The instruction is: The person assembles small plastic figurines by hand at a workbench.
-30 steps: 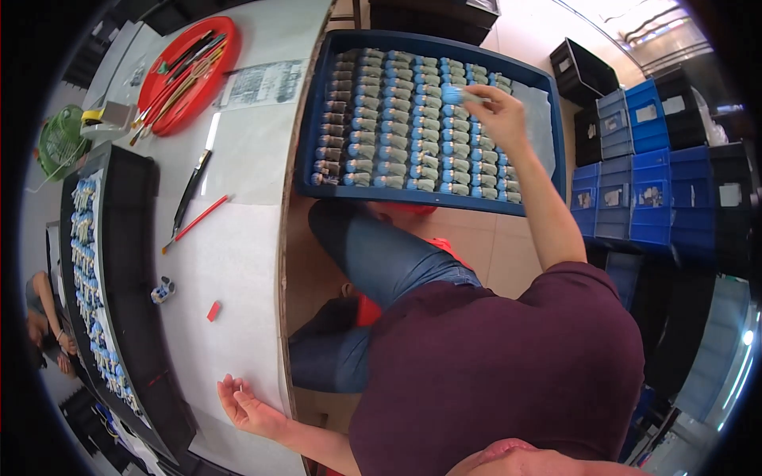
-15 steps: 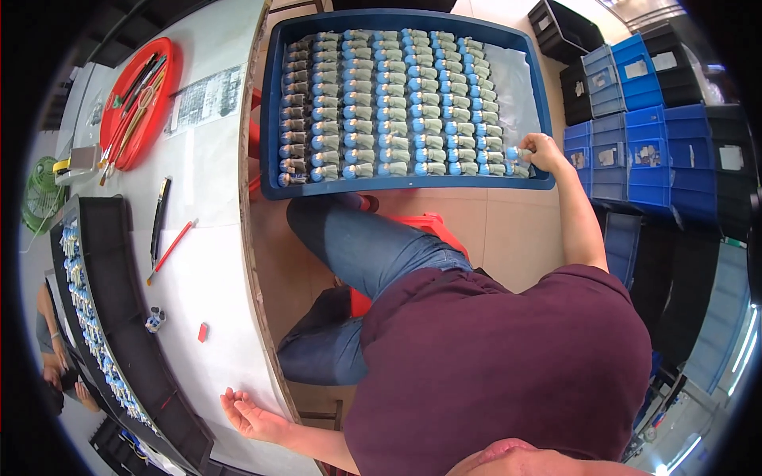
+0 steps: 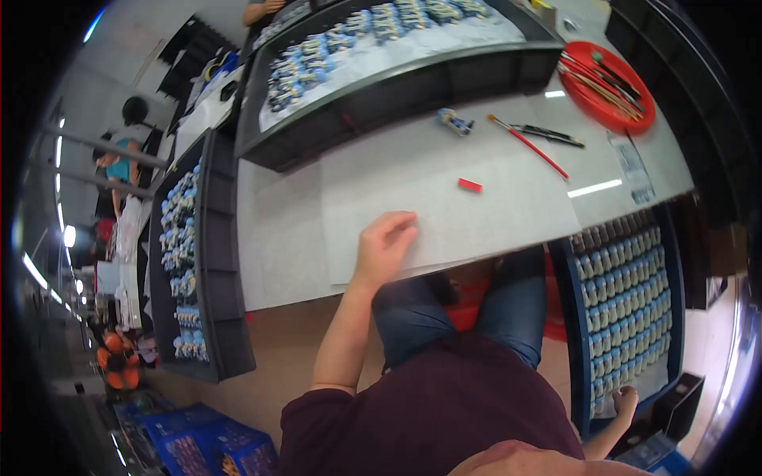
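Observation:
My left hand (image 3: 385, 246) rests over the near edge of the white-covered worktable (image 3: 294, 238), open, with its fingers loosely bent and nothing in them. At the lower right, my right hand (image 3: 626, 399) is at the near end of a blue tray (image 3: 582, 349) filled with rows of small figurines (image 3: 627, 305) with blue tops and pale green bodies. Its fingers look curled together; anything between them is too small to make out. Beyond my left hand lie a small red block (image 3: 470, 185) and a single blue-and-white figurine (image 3: 455, 121).
A thin red brush (image 3: 540, 155) and a black pen-like tool (image 3: 548, 135) lie near a red dish (image 3: 567, 83) of brushes. Dark trays of figurines stand at the back (image 3: 397, 87) and left (image 3: 226, 317). Blue bins (image 3: 198, 432) sit lower left. Other people are farther off.
My view has swung left from the blue tray to the worktable. The right hand, which pinched a figurine over the tray, stays by the tray. The left hand remains open at the table.

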Available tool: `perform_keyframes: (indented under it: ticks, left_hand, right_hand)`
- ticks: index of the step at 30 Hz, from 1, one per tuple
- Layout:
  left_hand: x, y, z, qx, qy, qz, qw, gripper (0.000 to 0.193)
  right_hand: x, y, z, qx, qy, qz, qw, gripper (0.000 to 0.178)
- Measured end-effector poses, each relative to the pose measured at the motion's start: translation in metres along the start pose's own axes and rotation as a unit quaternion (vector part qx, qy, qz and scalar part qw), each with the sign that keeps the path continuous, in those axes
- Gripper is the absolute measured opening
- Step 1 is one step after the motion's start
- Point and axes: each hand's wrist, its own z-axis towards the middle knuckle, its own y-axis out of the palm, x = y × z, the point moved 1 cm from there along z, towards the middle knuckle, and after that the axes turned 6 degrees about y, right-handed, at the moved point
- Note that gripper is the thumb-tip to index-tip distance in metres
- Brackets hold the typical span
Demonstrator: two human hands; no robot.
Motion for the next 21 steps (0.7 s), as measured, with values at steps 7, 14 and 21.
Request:
perform_keyframes:
  ticks: [7,14,21]
  left_hand:
    - [0.062,-0.041,0.013,-0.069,0.155,0.101,0.98,0.023]
    - [0.061,-0.074,0.026,-0.016,0.119,0.129,0.984,0.023]
    - [0.076,-0.059,0.009,-0.11,0.21,0.153,0.959,0.023]
  right_hand:
    - [-0.263,-0.137,-0.049,0.087,-0.369,0.237,0.895,0.026]
    - [-0.496,-0.168,-0.141,-0.023,-0.692,0.216,0.689,0.025]
    - [-0.655,-0.109,-0.127,0.122,-0.662,0.154,0.723,0.04]
